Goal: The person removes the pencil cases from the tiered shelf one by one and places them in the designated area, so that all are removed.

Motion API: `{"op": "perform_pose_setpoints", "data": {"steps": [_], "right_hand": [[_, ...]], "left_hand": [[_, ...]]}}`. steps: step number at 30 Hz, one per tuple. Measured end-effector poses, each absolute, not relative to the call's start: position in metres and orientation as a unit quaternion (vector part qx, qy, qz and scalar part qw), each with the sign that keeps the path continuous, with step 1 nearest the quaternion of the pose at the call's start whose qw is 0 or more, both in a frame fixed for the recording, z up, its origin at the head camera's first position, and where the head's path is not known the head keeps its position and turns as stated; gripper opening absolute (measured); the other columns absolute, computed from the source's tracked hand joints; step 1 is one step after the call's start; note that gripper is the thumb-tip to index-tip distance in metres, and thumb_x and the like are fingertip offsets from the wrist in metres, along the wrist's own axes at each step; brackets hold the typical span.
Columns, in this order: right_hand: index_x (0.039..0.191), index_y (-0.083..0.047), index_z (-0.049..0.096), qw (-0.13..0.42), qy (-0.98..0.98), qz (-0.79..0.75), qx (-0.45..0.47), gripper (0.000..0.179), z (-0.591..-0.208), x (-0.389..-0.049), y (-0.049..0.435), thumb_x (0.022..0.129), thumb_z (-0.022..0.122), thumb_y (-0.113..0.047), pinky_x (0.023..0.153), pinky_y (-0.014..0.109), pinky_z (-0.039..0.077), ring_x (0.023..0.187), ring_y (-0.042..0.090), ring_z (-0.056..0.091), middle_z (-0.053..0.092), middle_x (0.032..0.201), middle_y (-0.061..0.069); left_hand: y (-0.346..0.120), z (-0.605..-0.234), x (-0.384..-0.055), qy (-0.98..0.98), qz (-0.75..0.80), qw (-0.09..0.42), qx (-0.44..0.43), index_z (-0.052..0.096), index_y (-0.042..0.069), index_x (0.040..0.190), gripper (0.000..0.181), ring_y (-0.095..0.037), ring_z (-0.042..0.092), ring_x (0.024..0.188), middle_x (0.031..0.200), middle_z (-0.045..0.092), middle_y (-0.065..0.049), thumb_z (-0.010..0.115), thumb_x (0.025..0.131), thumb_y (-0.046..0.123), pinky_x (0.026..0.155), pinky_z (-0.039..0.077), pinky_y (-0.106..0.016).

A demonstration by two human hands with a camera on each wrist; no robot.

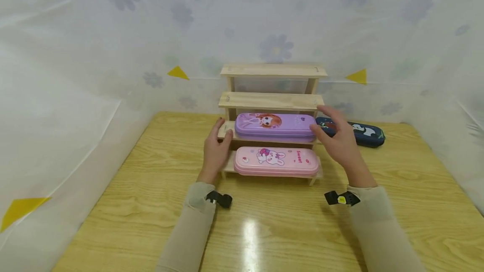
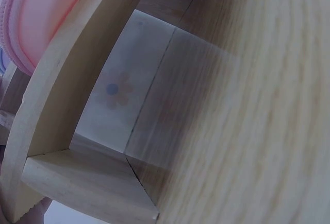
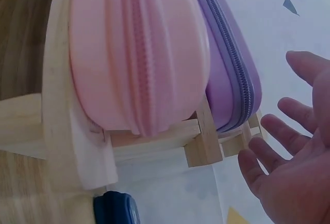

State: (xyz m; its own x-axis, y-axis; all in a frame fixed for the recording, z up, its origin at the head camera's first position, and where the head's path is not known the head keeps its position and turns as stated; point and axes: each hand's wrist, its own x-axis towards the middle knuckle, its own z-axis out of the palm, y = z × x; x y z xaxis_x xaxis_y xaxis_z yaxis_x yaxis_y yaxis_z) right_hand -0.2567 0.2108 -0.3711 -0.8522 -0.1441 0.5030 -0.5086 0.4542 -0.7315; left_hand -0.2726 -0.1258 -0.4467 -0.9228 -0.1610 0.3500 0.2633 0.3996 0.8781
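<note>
A stepped wooden rack (image 1: 273, 100) stands on the table. On its lowest step lies a pink pencil case (image 1: 277, 160) with a rabbit picture, and one step up a purple pencil case (image 1: 275, 125) with a red-haired girl. My left hand (image 1: 216, 152) grips the rack's left end at the second step, thumb in front and fingers behind; the left wrist view shows little of it. Beside the purple case's right end is my right hand (image 1: 338, 137), thumb near that end. Its fingers (image 3: 289, 134) are spread and hold nothing in the right wrist view.
A dark blue pencil case (image 1: 368, 133) with a panda picture lies on the table (image 1: 151, 171) right of the rack, partly behind my right hand. Flowered white sheeting (image 1: 181, 41) hangs behind and on both sides, with yellow pieces on it. The rack's two upper steps are bare.
</note>
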Motion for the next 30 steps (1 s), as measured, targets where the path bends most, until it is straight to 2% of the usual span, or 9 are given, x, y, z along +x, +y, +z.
{"op": "perform_pose_setpoints", "data": {"steps": [3,12,16,19,23,25,28,30], "right_hand": [[0.146,-0.009,0.047,0.187,-0.835,0.476,0.202,0.058,-0.379,-0.261,0.213,0.093,0.070,-0.011,0.102,0.062,0.038,0.137,0.031,0.037,0.042,0.151,0.010],[0.147,-0.010,0.047,0.178,-0.837,0.463,0.233,0.060,-0.388,-0.264,0.209,0.092,0.071,-0.009,0.100,0.061,0.040,0.133,0.033,0.040,0.043,0.149,0.010],[0.146,-0.010,0.047,0.179,-0.842,0.450,0.240,0.059,-0.390,-0.265,0.206,0.092,0.071,-0.008,0.097,0.051,0.044,0.128,0.031,0.044,0.045,0.146,0.010],[0.146,-0.011,0.048,0.171,-0.853,0.433,0.236,0.058,-0.391,-0.266,0.204,0.093,0.071,-0.013,0.099,0.044,0.044,0.127,0.030,0.042,0.043,0.147,0.010],[0.145,-0.010,0.050,0.159,-0.861,0.414,0.249,0.057,-0.392,-0.267,0.202,0.093,0.071,-0.017,0.110,0.056,0.032,0.135,0.037,0.031,0.039,0.151,0.013],[0.143,-0.008,0.052,0.160,-0.862,0.405,0.259,0.056,-0.393,-0.267,0.202,0.092,0.072,-0.015,0.109,0.062,0.028,0.138,0.041,0.027,0.037,0.152,0.014],[0.141,-0.008,0.055,0.159,-0.866,0.394,0.262,0.055,-0.392,-0.266,0.202,0.090,0.074,-0.014,0.106,0.060,0.034,0.138,0.041,0.029,0.038,0.151,0.014],[0.140,-0.008,0.056,0.161,-0.868,0.391,0.262,0.056,-0.392,-0.266,0.202,0.088,0.076,-0.013,0.103,0.056,0.040,0.136,0.039,0.033,0.038,0.150,0.014]], "left_hand": [[-0.126,-0.448,-0.274,-0.814,-0.545,0.198,-0.032,0.045,0.018,0.149,0.053,-0.017,0.036,0.140,0.157,0.035,0.000,0.055,0.101,0.036,0.111,0.036,-0.036],[-0.127,-0.449,-0.275,-0.815,-0.544,0.196,-0.033,0.045,0.016,0.149,0.053,-0.018,0.031,0.143,0.158,0.035,-0.001,0.055,0.101,0.036,0.116,0.027,-0.037],[-0.126,-0.448,-0.275,-0.818,-0.541,0.195,-0.030,0.044,0.017,0.149,0.053,-0.017,0.030,0.143,0.158,0.034,-0.001,0.055,0.101,0.036,0.116,0.026,-0.035],[-0.125,-0.448,-0.275,-0.817,-0.541,0.197,-0.032,0.045,0.016,0.149,0.053,-0.018,0.030,0.143,0.157,0.035,-0.003,0.055,0.101,0.036,0.117,0.024,-0.036],[-0.125,-0.449,-0.275,-0.813,-0.546,0.198,-0.034,0.045,0.015,0.149,0.053,-0.019,0.030,0.143,0.157,0.035,-0.002,0.055,0.101,0.036,0.117,0.024,-0.037],[-0.125,-0.449,-0.275,-0.812,-0.548,0.197,-0.034,0.045,0.016,0.149,0.053,-0.018,0.030,0.143,0.157,0.035,0.001,0.055,0.101,0.037,0.117,0.024,-0.036],[-0.126,-0.449,-0.274,-0.811,-0.550,0.195,-0.034,0.045,0.016,0.149,0.054,-0.018,0.030,0.143,0.157,0.034,0.005,0.055,0.101,0.038,0.117,0.024,-0.037],[-0.126,-0.448,-0.274,-0.810,-0.551,0.196,-0.036,0.045,0.014,0.149,0.055,-0.018,0.030,0.143,0.157,0.034,0.004,0.055,0.101,0.038,0.117,0.024,-0.037]]}}
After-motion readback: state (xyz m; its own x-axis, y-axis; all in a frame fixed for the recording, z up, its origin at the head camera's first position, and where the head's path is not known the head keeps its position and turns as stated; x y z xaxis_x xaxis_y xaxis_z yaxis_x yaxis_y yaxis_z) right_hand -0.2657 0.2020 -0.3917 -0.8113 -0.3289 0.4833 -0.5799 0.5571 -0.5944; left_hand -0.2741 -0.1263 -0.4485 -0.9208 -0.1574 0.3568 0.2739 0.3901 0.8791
